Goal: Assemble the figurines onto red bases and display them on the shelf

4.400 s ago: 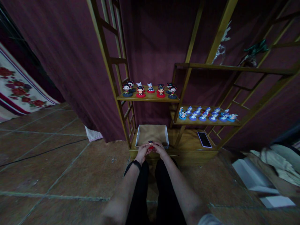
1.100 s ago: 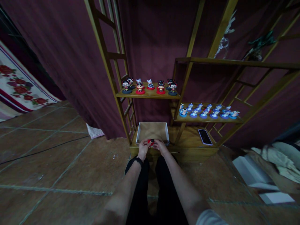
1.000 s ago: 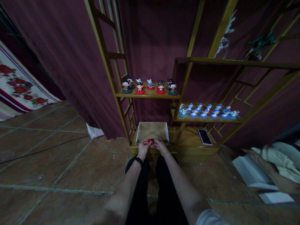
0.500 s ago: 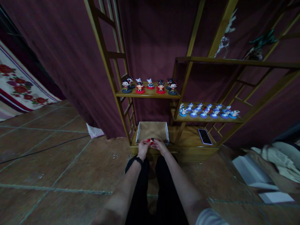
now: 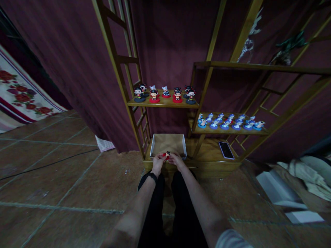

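Note:
Between my two hands is a small figurine (image 5: 167, 154) with black hair and a red base. My left hand (image 5: 158, 162) pinches it from the left, and my right hand (image 5: 177, 160) grips it from the right. Both hands are over the front edge of a shallow open box (image 5: 168, 141) with white sides and a brown inside. On the shelf above stand several doll figurines, some on black bases and others, like the front one (image 5: 154, 96), on red bases.
Blue and purple figurines (image 5: 224, 123) line the right shelf (image 5: 232, 132). Below them lies a phone (image 5: 226, 150) on the cabinet's lower board. White box pieces (image 5: 280, 191) rest on the tiled floor at right. A dark cable (image 5: 51, 163) crosses the floor at left.
The figurine has turned slightly between my fingers. Both hands stay in nearly the same place over the box edge.

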